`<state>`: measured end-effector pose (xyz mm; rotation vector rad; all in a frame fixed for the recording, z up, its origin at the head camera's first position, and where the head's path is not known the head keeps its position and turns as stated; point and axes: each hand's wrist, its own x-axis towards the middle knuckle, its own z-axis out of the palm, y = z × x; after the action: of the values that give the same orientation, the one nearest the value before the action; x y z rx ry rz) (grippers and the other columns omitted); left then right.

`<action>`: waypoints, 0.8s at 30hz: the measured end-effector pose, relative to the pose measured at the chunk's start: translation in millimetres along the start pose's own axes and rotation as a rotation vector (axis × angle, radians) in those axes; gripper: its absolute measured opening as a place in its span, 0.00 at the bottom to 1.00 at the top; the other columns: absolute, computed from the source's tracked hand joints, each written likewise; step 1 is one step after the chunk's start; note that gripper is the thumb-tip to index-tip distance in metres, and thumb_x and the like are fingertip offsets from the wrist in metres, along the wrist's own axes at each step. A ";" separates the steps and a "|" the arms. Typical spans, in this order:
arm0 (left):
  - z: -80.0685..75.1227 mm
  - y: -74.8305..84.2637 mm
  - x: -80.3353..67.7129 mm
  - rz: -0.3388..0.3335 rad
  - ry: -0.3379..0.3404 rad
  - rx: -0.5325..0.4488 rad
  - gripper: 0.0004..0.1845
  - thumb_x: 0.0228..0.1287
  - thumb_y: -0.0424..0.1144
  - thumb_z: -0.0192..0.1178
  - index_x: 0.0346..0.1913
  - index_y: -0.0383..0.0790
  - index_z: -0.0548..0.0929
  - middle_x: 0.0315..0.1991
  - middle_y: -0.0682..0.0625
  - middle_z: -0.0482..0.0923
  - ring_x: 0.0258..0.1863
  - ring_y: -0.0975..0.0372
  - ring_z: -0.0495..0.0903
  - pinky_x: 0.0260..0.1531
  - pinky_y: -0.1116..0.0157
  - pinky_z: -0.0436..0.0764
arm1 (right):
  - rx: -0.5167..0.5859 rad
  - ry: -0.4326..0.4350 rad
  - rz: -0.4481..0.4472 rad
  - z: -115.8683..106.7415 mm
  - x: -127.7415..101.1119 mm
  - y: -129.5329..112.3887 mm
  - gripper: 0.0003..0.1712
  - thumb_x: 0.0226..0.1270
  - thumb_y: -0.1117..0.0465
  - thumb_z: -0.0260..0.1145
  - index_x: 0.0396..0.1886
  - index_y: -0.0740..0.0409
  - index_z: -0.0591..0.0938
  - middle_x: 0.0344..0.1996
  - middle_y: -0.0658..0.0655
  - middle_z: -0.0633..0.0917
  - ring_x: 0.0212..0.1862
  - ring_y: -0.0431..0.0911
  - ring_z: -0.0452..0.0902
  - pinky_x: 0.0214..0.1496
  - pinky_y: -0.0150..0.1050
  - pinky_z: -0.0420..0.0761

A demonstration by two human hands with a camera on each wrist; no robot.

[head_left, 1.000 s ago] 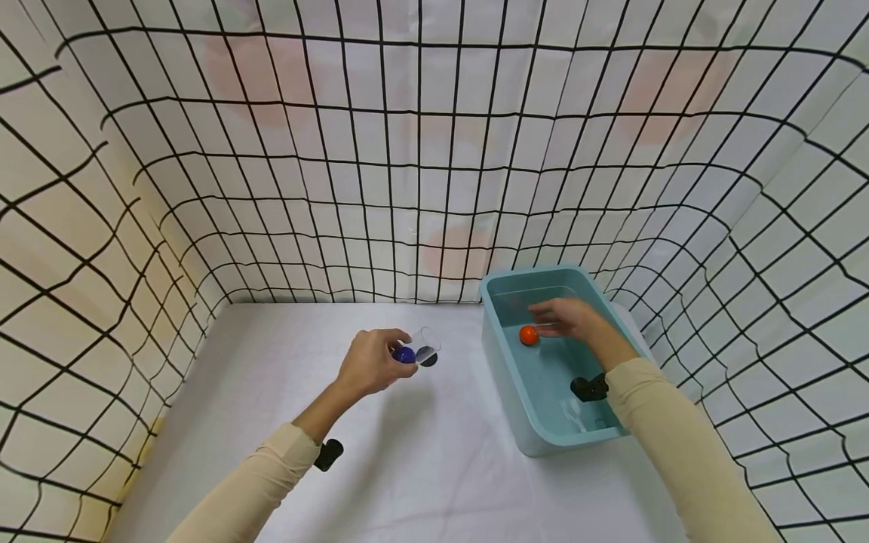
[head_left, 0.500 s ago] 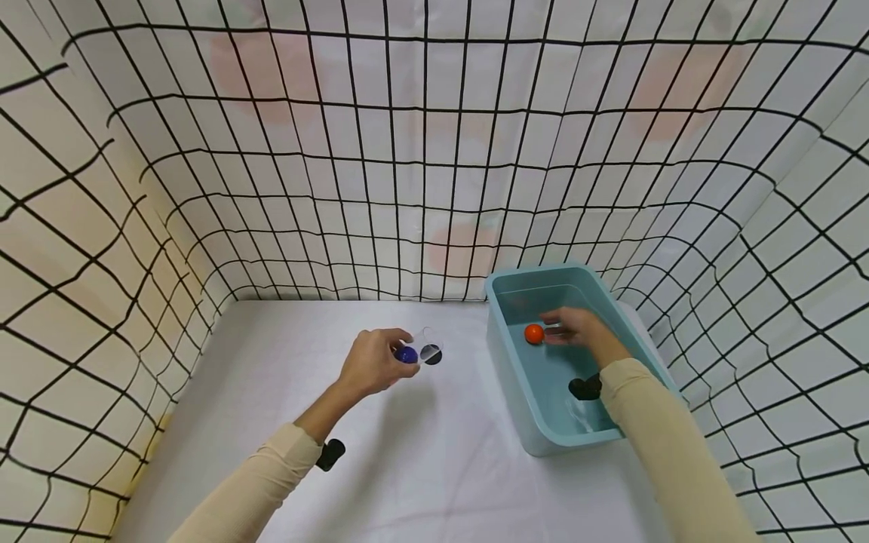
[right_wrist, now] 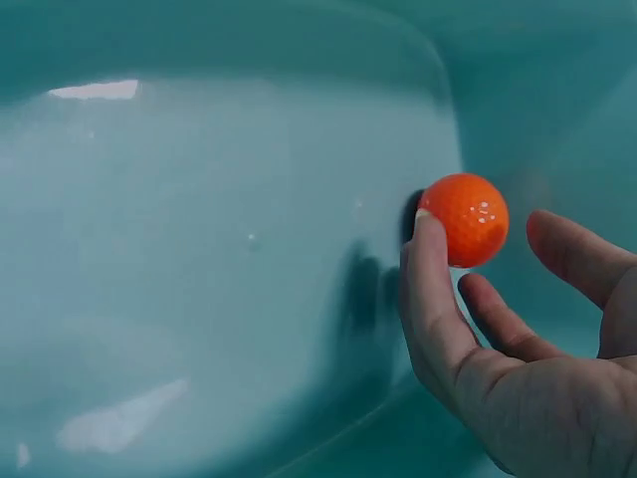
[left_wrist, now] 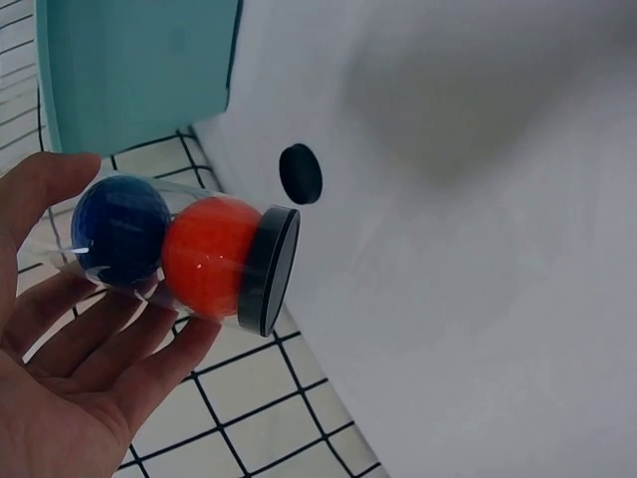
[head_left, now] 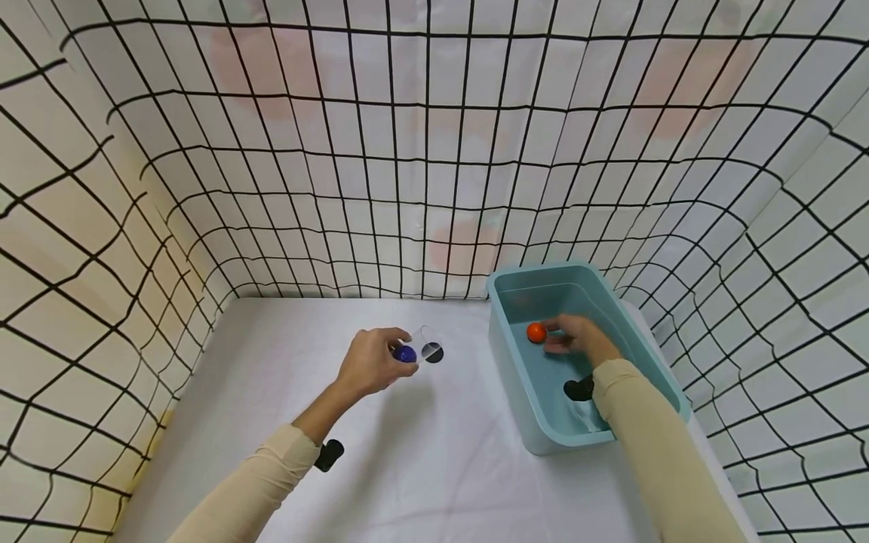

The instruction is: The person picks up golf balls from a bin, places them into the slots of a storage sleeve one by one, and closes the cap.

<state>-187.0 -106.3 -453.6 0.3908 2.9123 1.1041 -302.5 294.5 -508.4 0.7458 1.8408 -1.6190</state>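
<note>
My left hand [head_left: 370,364] grips a clear tube [head_left: 419,343] above the white table. In the left wrist view the tube [left_wrist: 179,254] holds a blue ball [left_wrist: 119,229] and an orange ball [left_wrist: 209,257] against a black end cap [left_wrist: 267,269], with my left hand [left_wrist: 70,378] curled under it. My right hand [head_left: 577,337] reaches down inside the teal bin [head_left: 505,377]. Its thumb touches a loose orange ball [head_left: 536,332] on the bin floor. In the right wrist view the fingers of my right hand [right_wrist: 488,299] stay spread around the orange ball [right_wrist: 463,219], not closed on it.
A small black disc [left_wrist: 301,173] lies on the table [head_left: 421,452] just beyond the tube, near the bin's left wall. Cloth walls with a black grid [head_left: 407,188] enclose the table on three sides. The bin stands at the right, against the back wall.
My right hand has sunk lower in the bin and closed in on the orange ball, which shifted slightly. The left hand and tube have stayed in place.
</note>
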 end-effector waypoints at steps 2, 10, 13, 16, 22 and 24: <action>-0.2 -0.1 -0.2 0.002 0.002 0.003 0.23 0.50 0.43 0.79 0.50 0.39 0.88 0.38 0.44 0.90 0.33 0.60 0.87 0.32 0.65 0.85 | 0.038 -0.011 0.030 0.5 0.5 0.3 0.31 0.80 0.58 0.56 0.76 0.64 0.63 0.54 0.65 0.72 0.53 0.54 0.80 0.67 0.43 0.77; -2.1 1.2 -0.8 0.004 -0.002 -0.013 0.23 0.50 0.42 0.78 0.50 0.39 0.88 0.38 0.43 0.90 0.33 0.60 0.87 0.32 0.65 0.85 | 0.144 -0.079 0.077 3.1 4.8 1.9 0.33 0.81 0.58 0.52 0.79 0.62 0.57 0.57 0.67 0.69 0.61 0.59 0.77 0.72 0.45 0.70; -1.5 1.1 -1.2 0.007 0.011 -0.001 0.23 0.49 0.42 0.78 0.49 0.39 0.88 0.38 0.44 0.90 0.33 0.59 0.87 0.33 0.64 0.86 | 0.183 -0.090 0.084 3.4 7.0 3.5 0.33 0.82 0.57 0.52 0.79 0.62 0.56 0.58 0.69 0.68 0.63 0.60 0.75 0.72 0.45 0.69; -0.5 0.3 -1.6 0.001 0.022 0.009 0.22 0.49 0.42 0.79 0.49 0.40 0.89 0.37 0.44 0.90 0.33 0.59 0.87 0.33 0.63 0.86 | 0.264 -0.084 0.105 4.2 10.1 5.0 0.31 0.81 0.57 0.53 0.76 0.62 0.60 0.57 0.69 0.68 0.67 0.60 0.72 0.72 0.46 0.70; -0.2 0.9 -2.8 -0.005 0.014 -0.002 0.22 0.49 0.42 0.79 0.49 0.40 0.89 0.38 0.44 0.90 0.34 0.59 0.87 0.34 0.63 0.86 | 0.345 -0.091 0.127 7.7 14.1 6.4 0.23 0.80 0.59 0.55 0.68 0.61 0.66 0.58 0.69 0.68 0.72 0.58 0.66 0.74 0.46 0.67; -0.2 1.3 -2.5 -0.003 0.012 -0.004 0.22 0.50 0.41 0.78 0.50 0.39 0.88 0.38 0.43 0.90 0.34 0.59 0.87 0.34 0.63 0.86 | 0.342 -0.085 0.128 9.2 14.9 6.1 0.22 0.79 0.58 0.55 0.66 0.61 0.67 0.59 0.67 0.68 0.71 0.57 0.66 0.74 0.46 0.67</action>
<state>-184.3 -106.1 -452.8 0.3801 2.9202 1.1152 -307.6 286.6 -524.3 0.9040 1.4426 -1.8722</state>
